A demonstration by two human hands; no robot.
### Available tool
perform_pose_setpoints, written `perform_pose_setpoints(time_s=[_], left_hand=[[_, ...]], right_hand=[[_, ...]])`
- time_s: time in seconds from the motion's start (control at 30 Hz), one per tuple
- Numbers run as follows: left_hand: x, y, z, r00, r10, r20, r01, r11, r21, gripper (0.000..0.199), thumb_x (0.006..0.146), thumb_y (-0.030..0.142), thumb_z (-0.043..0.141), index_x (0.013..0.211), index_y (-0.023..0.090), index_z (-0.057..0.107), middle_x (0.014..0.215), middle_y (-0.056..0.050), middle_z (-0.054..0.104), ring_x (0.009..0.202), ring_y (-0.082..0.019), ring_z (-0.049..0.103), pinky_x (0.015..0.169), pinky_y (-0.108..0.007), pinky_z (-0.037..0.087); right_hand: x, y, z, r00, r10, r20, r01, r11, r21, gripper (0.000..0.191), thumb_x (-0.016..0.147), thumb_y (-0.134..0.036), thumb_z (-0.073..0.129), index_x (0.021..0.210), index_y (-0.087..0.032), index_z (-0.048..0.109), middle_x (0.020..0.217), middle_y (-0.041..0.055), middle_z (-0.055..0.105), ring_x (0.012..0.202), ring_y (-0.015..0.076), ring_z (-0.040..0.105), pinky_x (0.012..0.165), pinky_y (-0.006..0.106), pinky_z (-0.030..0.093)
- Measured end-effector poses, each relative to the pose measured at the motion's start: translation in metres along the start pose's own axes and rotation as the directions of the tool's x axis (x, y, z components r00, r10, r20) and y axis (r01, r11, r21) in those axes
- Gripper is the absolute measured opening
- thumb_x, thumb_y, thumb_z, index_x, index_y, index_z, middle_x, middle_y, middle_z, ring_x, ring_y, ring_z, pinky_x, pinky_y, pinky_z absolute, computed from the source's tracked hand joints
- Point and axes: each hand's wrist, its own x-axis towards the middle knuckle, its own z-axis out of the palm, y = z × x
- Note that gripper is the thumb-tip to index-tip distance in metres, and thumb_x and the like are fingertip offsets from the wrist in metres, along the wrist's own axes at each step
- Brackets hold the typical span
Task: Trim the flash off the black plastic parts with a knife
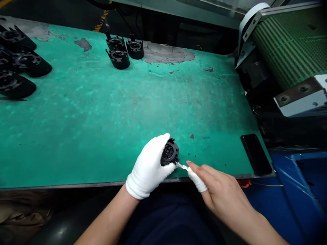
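My left hand point(150, 163), in a white glove, is wrapped round a black round plastic part point(169, 151) near the front edge of the green table. The part's ringed face is turned up toward me. My right hand point(217, 185) is bare apart from a white covering on the thumb. Between its thumb and forefinger it pinches a small knife point(182, 166) with a silver blade. The blade's tip meets the lower right rim of the black part, close to my left thumb. The knife's handle is hidden in my right hand.
Three similar black parts point(119, 59) stand at the table's back edge, and several more point(30, 63) stand at the far left. A black phone point(256, 154) lies at the right edge. A green conveyor belt point(293, 41) rises at the back right. The green tabletop point(143, 102) has worn grey patches.
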Motion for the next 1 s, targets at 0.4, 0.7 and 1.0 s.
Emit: perform_pose_setpoints(time_s=[0.4,0.7,1.0], left_hand=[[0.024,-0.017,-0.054,0.938,0.077,0.339,-0.071,0.997,-0.032,0.082,0.078,0.031,0.078,0.149,0.032,0.038,0.158,-0.005,0.037,0.142,-0.028,0.042,0.117,-0.044,0.043],[-0.007,0.003,-0.023,0.974,-0.224,0.022,0.225,0.972,-0.074,0.123,0.064,0.054,0.088,0.157,0.021,0.014,0.154,-0.015,0.041,0.143,-0.034,0.040,0.120,-0.053,0.037],[-0.005,-0.002,-0.025,0.983,-0.178,0.036,0.181,0.978,-0.105,0.089,0.080,0.031,0.075,0.152,0.018,0.025,0.147,-0.011,0.050,0.135,-0.025,0.051,0.119,-0.042,0.040]], right_hand=[[0.018,0.042,-0.013,0.990,0.109,-0.094,-0.089,0.977,0.196,0.046,0.097,-0.023,0.041,0.141,-0.028,0.053,0.134,0.0077,0.065,0.115,0.0250,0.065,0.091,0.039,0.057],[0.034,0.042,-0.018,0.997,-0.018,-0.072,0.038,0.958,0.284,0.042,0.100,-0.029,0.042,0.139,-0.027,0.054,0.125,0.0063,0.068,0.109,0.0207,0.066,0.091,0.034,0.054],[0.062,0.031,-0.032,0.971,-0.229,0.066,0.216,0.963,0.163,0.036,0.102,-0.034,0.041,0.132,-0.029,0.061,0.110,0.0036,0.072,0.095,0.0201,0.069,0.081,0.033,0.055]])
